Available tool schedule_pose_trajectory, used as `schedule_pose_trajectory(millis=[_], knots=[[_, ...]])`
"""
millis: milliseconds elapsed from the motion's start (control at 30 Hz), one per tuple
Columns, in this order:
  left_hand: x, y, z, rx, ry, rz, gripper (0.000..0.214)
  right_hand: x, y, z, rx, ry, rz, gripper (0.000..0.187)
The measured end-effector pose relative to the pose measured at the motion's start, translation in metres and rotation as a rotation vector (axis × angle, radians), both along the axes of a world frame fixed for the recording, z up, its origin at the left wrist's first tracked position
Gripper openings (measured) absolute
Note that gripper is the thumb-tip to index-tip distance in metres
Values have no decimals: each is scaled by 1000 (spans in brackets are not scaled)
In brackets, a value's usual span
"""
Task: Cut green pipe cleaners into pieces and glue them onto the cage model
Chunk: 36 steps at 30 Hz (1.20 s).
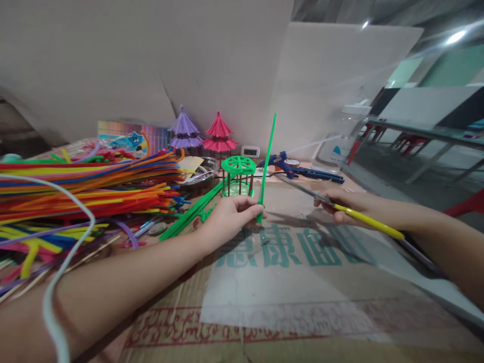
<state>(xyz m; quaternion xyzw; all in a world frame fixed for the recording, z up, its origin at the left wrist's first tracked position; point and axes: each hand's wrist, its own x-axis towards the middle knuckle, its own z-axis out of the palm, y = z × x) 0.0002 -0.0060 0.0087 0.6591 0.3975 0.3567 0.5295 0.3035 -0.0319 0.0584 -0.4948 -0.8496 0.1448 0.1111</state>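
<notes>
My left hand (pixel 242 214) is closed in a pinch around a green pipe cleaner (pixel 268 156), which stands upright and leans slightly right. In my right hand (pixel 346 204) is a thin metal tool with a yellow handle (pixel 372 221); its long tip points left, apart from the pipe cleaner. Whether it is scissors or pliers I cannot tell. Just behind my left fingers stands a small green round frame (pixel 238 165) on brown posts. More green pipe cleaners (pixel 194 209) lie left of it.
Bundles of coloured pipe cleaners (pixel 94 176) fill the left side, with a white cable (pixel 81 242) crossing them. Purple (pixel 184 132) and red (pixel 219 135) pagoda-roofed models stand at the back. Behind the sheet (pixel 242 297) lie a blue glue gun (pixel 282 162) and a clear bottle (pixel 336 143).
</notes>
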Motion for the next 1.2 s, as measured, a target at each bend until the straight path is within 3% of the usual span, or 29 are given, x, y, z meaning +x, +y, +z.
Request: schedule_pose_trajectory(millis=[233, 633, 1200], knots=[[0, 1, -4, -7, -12, -54, 19, -3, 5, -15, -100, -23, 141, 43], [-1, 1, -6, -18, 23, -126, 18, -10, 4, -18, -279, -13, 102, 36], [-2, 2, -5, -25, 35, -141, 20, -9, 6, -21, -303, 9, 108, 37]])
